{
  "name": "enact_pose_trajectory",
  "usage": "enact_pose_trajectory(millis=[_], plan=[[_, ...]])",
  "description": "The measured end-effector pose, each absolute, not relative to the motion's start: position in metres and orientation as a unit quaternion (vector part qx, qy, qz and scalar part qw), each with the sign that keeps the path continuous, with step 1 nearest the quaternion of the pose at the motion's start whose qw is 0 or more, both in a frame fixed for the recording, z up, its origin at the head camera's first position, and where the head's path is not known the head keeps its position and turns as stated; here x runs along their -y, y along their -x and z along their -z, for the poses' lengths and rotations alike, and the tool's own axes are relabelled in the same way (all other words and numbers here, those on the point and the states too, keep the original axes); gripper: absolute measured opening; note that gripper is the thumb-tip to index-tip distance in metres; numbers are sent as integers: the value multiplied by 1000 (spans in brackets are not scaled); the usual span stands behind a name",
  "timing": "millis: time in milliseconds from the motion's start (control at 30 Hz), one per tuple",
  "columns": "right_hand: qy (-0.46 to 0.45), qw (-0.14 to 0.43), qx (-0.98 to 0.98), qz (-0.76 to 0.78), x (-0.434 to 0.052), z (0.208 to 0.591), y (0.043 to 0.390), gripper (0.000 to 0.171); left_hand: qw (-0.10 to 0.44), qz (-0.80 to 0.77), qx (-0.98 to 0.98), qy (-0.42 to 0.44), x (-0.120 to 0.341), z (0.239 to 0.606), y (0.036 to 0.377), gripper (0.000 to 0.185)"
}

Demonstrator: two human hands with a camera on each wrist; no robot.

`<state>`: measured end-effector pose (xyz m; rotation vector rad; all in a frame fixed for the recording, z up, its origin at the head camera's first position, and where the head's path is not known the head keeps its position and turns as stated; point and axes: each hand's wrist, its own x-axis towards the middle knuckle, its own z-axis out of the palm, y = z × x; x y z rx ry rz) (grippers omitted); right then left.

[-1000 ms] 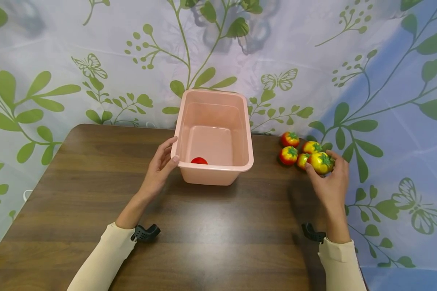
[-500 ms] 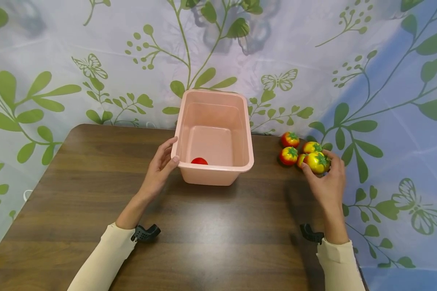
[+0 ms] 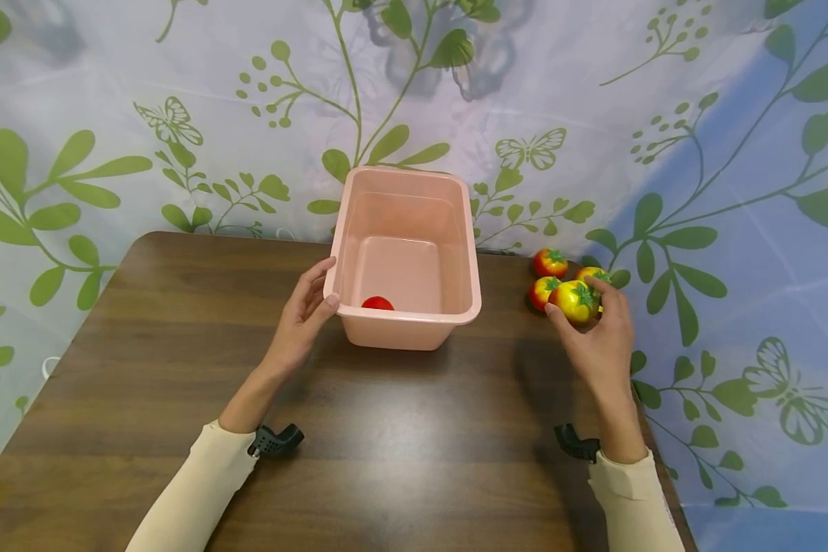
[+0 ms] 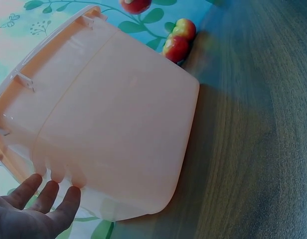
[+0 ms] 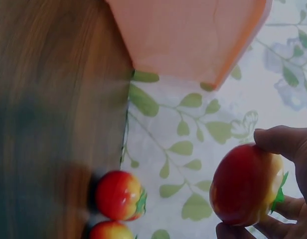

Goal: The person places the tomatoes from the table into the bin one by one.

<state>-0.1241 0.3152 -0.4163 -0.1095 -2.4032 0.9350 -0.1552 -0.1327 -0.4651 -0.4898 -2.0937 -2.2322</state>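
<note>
A pink plastic tub (image 3: 405,253) stands at the back middle of the brown table (image 3: 386,429), with one red tomato (image 3: 376,303) inside near its front wall. My left hand (image 3: 303,310) rests with straight fingers against the tub's (image 4: 108,114) left front corner. My right hand (image 3: 593,337) grips a yellow-red toy tomato (image 3: 575,300) lifted just off the table, right of the tub; in the right wrist view the tomato (image 5: 245,184) sits between thumb and fingers. Three more tomatoes lie behind it: one (image 3: 550,262), another (image 3: 541,291), and a third (image 3: 593,274) partly hidden.
A leaf-and-butterfly patterned sheet (image 3: 179,115) hangs behind and around the table. The table's right edge (image 3: 652,452) runs close beside my right forearm. Bare wood stretches in front of the tub.
My right hand has lifted the yellow-red tomato from the cluster and carried it left toward the tub. The left hand and tub have not moved.
</note>
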Motion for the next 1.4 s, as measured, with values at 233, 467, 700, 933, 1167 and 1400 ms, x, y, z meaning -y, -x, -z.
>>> enact_pose_trajectory(millis=[233, 467, 700, 933, 1167, 1400], plan=[[31, 259, 897, -358, -294, 409, 130, 72, 19, 718, 677, 160, 133, 463, 155, 60], [14, 249, 896, -367, -273, 405, 137, 75, 18, 716, 679, 161, 133, 462, 155, 60], [-19, 254, 889, -381, -251, 399, 141, 73, 20, 719, 677, 159, 134, 462, 154, 60], [-53, 263, 883, -384, -228, 392, 138, 73, 20, 718, 677, 159, 133, 464, 154, 60], [-69, 251, 886, -384, -207, 387, 137, 72, 21, 720, 676, 159, 132, 464, 154, 61], [-104, 262, 878, -387, -189, 388, 137, 73, 23, 720, 674, 162, 132, 465, 155, 61]])
